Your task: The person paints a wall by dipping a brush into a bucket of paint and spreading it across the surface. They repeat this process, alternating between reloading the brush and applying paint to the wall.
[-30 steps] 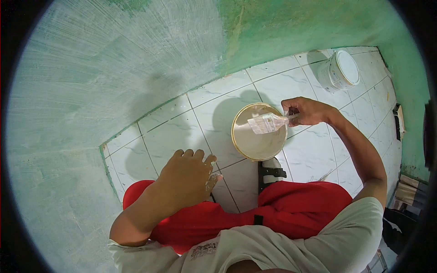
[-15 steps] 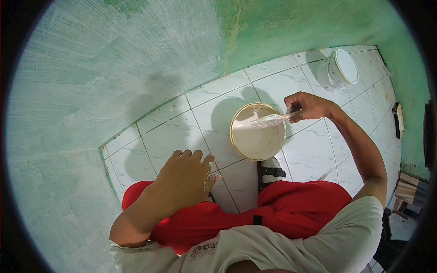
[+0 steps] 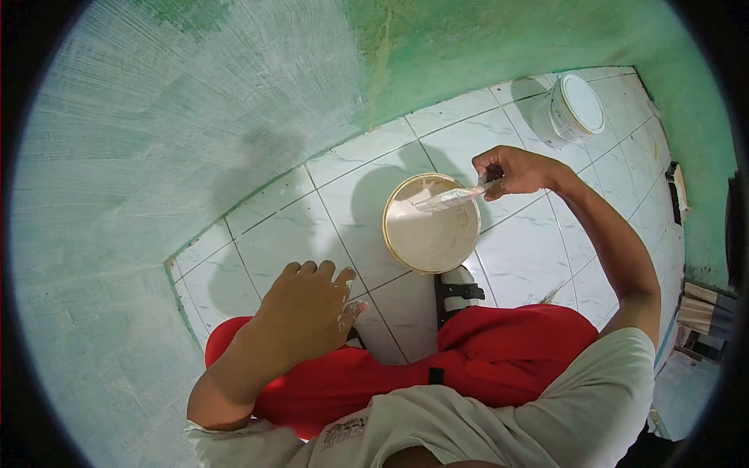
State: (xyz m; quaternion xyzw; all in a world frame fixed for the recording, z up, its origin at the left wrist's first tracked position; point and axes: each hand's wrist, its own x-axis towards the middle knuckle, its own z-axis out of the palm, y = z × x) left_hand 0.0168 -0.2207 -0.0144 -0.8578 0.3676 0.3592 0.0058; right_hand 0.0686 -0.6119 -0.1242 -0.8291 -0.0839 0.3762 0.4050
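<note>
- White lidded bucket (image 3: 568, 109) on the floor tiles: a printed label (image 3: 555, 118) runs along its side, too small and blurred to read.
- Shirt (image 3: 499, 421): a small dark print (image 3: 343, 431) near its edge, letters not legible.

One open bucket (image 3: 429, 270), one lidded bucket (image 3: 569, 109), one brush (image 3: 446, 199), left hand (image 3: 308, 308), right hand (image 3: 515, 170).

Left hand (image 3: 304, 312) just sits palm-down, fingers relaxed, thumb smeared white; right hand (image 3: 515, 171) reaches out front, fingers pinched tight.
</note>
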